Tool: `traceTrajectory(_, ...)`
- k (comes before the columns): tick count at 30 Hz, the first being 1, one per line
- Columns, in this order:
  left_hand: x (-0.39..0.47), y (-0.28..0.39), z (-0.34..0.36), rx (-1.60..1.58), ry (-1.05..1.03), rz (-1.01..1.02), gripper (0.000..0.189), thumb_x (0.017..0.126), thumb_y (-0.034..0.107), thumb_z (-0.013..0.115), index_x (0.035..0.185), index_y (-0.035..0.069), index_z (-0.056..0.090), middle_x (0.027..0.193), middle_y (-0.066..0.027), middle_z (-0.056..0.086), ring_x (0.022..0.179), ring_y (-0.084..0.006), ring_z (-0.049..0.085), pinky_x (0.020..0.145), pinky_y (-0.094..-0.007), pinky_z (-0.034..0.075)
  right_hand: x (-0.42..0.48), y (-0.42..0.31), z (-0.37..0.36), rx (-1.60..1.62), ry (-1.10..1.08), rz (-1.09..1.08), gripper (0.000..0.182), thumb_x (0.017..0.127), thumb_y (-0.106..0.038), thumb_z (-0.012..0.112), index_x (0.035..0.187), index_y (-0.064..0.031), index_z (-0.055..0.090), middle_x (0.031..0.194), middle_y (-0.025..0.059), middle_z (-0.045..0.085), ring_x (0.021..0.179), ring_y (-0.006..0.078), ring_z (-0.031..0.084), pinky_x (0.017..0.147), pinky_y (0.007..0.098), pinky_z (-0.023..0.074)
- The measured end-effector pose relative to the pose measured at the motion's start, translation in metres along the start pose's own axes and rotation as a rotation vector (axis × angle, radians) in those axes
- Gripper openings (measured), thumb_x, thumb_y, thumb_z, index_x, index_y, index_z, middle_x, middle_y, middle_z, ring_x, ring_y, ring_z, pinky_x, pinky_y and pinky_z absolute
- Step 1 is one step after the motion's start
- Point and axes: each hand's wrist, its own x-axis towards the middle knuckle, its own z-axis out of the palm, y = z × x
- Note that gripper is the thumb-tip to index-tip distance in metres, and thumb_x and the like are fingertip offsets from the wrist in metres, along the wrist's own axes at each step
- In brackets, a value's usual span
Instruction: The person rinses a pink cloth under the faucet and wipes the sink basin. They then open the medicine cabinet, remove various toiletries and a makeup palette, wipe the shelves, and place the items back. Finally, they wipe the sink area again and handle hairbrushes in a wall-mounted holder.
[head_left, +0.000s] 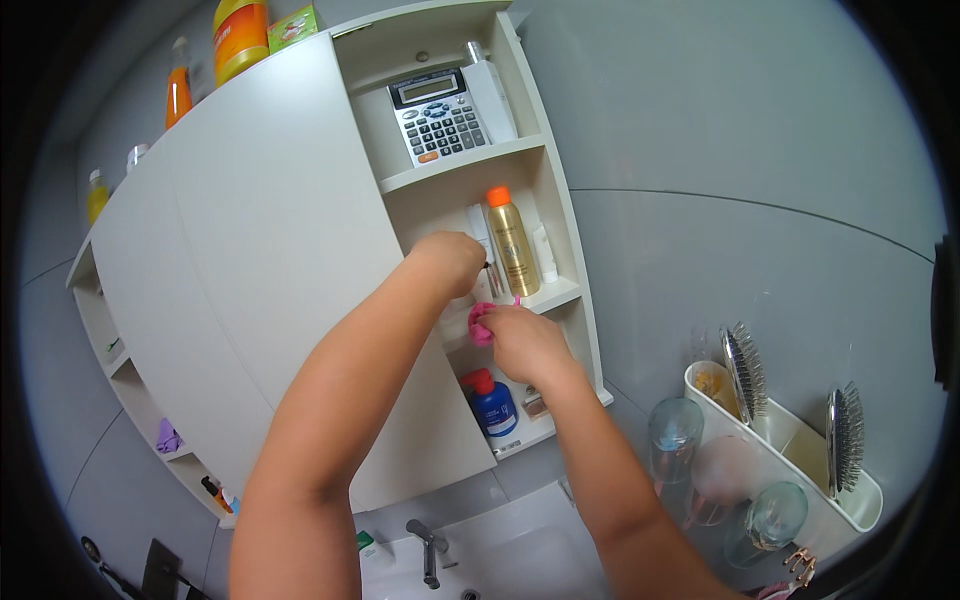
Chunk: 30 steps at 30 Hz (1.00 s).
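My left hand (450, 262) reaches into the middle shelf of a white wall cabinet (285, 247), its fingers at small tubes; whether it grips one is hidden. Below it, my right hand (525, 341) holds a bright pink cloth (481, 324) at the shelf's front edge. A gold spray can with an orange cap (513, 244) stands right of my left hand, beside a white tube (545, 255). On the top shelf a calculator (439, 116) leans next to a white box (489, 97). A blue pump bottle with a red top (493, 405) stands on the bottom shelf.
A washbasin (532, 555) with a metal faucet (427, 551) lies below. At the right, a white wall organizer (795, 465) holds two hairbrushes (742, 375), with glass cups (675, 439) hanging from it. Bottles, including a yellow one (240, 41), stand on top of the cabinet.
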Motion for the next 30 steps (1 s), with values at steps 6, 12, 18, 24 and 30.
traceTrajectory(6, 0.01, -0.008, 0.019, -0.013, -0.044, -0.053, 0.027, 0.072, 0.001, 0.06, 0.097, 0.006, 0.071, 0.101, -0.0146, 0.069, 0.096, -0.0315, 0.065, 0.08, -0.0388, 0.053, -0.002, 0.005, 0.003, 0.064, 0.052, -0.046, 0.029, 0.085, -0.007, 0.048, 0.109, -0.0121, 0.063, 0.113, 0.0087, 0.064, 0.107, 0.0282, 0.058, 0.087, 0.0415, 0.0488)
traceTrajectory(12, 0.02, -0.011, 0.03, -0.009, -0.075, -0.061, 0.027, 0.072, 0.001, 0.061, 0.095, 0.005, 0.072, 0.1, -0.0153, 0.069, 0.095, -0.0318, 0.066, 0.08, -0.0387, 0.054, -0.001, 0.013, 0.013, 0.089, 0.108, -0.08, 0.03, 0.086, -0.008, 0.048, 0.112, -0.0126, 0.063, 0.114, 0.0089, 0.064, 0.108, 0.028, 0.058, 0.089, 0.0405, 0.0479)
traceTrajectory(18, 0.026, -0.01, 0.032, -0.026, -0.125, -0.125, 0.027, 0.072, 0.002, 0.062, 0.097, 0.005, 0.072, 0.101, -0.0143, 0.069, 0.096, -0.0311, 0.066, 0.08, -0.0384, 0.054, -0.001, 0.017, 0.016, 0.111, 0.117, -0.09, 0.031, 0.088, -0.01, 0.049, 0.117, -0.0135, 0.062, 0.119, 0.0084, 0.062, 0.111, 0.0278, 0.057, 0.093, 0.0394, 0.0468)
traceTrajectory(24, 0.023, -0.01, 0.029, -0.019, -0.116, -0.121, 0.028, 0.072, 0.004, 0.065, 0.099, 0.006, 0.071, 0.104, -0.0145, 0.068, 0.098, -0.0301, 0.066, 0.081, -0.0382, 0.054, -0.001, 0.017, 0.016, 0.106, 0.112, -0.089, 0.032, 0.088, -0.01, 0.05, 0.117, -0.0143, 0.062, 0.12, 0.008, 0.062, 0.112, 0.028, 0.057, 0.094, 0.0394, 0.0465)
traceTrajectory(30, 0.009, -0.003, 0.017, -0.17, 0.135, -0.069, 0.025, 0.084, 0.015, 0.058, 0.104, 0.003, 0.066, 0.109, -0.0176, 0.066, 0.102, -0.0329, 0.063, 0.086, -0.0408, 0.051, -0.002, 0.016, 0.016, 0.105, 0.134, -0.108, 0.03, 0.086, -0.009, 0.051, 0.113, -0.0132, 0.063, 0.119, 0.0082, 0.062, 0.111, 0.0285, 0.057, 0.092, 0.0394, 0.0473)
